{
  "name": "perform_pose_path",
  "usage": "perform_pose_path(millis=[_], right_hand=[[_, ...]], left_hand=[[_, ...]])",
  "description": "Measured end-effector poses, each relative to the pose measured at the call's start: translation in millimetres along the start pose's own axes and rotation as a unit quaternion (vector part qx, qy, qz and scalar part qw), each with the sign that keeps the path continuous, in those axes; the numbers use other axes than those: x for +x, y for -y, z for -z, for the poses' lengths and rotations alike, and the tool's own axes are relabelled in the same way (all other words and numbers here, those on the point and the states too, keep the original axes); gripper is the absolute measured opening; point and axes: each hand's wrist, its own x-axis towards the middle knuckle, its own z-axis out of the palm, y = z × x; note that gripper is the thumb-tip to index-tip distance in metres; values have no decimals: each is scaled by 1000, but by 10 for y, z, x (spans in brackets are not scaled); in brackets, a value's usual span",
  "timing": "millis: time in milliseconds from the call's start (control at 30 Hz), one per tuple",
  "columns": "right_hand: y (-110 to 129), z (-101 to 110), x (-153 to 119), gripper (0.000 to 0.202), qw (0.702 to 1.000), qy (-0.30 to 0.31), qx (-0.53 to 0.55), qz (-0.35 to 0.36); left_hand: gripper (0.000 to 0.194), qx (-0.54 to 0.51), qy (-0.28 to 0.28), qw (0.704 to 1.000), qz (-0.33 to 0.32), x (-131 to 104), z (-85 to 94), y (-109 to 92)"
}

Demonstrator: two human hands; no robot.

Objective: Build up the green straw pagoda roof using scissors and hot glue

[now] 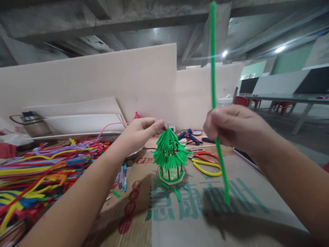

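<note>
So in the head view, the right hand (pixel 228 125) had its grip clamped around a long green pipe cleaner (pixel 213 68), held near upright with the bottom end leaning a bit right. The little green pagoda (pixel 171 157) stood upright on the cardboard (pixel 190 226), off to the left of that grip, so both long axes ran roughly parallel. Left hand (pixel 145 130) was way nearer, fingertips right at the roof's peak, but honestly couldn't tell if its grip was pinched on anything.
</note>
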Motion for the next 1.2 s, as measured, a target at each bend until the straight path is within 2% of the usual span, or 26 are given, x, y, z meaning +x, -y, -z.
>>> perform_pose_path(millis=[67,133,233,333,433,500,533,600,667,700,833,1033,1200], right_hand=[[0,-30,-7,49,985,128,-73,-90],[-5,-87,0,48,954,217,-142,-151],[-22,-158,25,45,913,279,-224,-197],[-44,-159,40,44,878,334,-270,-212],[-77,-133,38,46,863,377,-269,-202],[-113,-146,41,46,883,355,-249,-177],[-136,-168,46,46,906,314,-237,-158],[-188,-235,62,44,954,191,-201,-114],[-238,-314,81,41,980,88,-158,-87],[-258,-351,89,38,985,63,-139,-81],[-300,-444,96,34,992,54,-75,-86],[-328,-464,50,33,993,57,-20,-102],[-337,-434,33,41,989,87,106,-54]], left_hand=[[47,-40,-5,999,-15,-10,-10,-42],[48,-77,-1,997,-17,-23,-23,-83],[45,-116,-38,992,-14,-32,-39,-117],[40,-154,-89,984,-7,-18,-42,-107],[35,-185,-105,977,-3,1,-40,-79],[32,-187,-91,978,2,4,-42,-66],[31,-184,-73,980,5,1,-47,-65],[30,-174,-22,984,6,-12,-67,-74],[30,-157,24,987,0,-32,-100,-95],[30,-149,36,988,-5,-42,-120,-108],[27,-148,42,988,-5,-65,-196,-150],[29,-152,-20,988,11,-48,-216,-125],[34,-96,-22,995,-2,-44,-158,-66]])
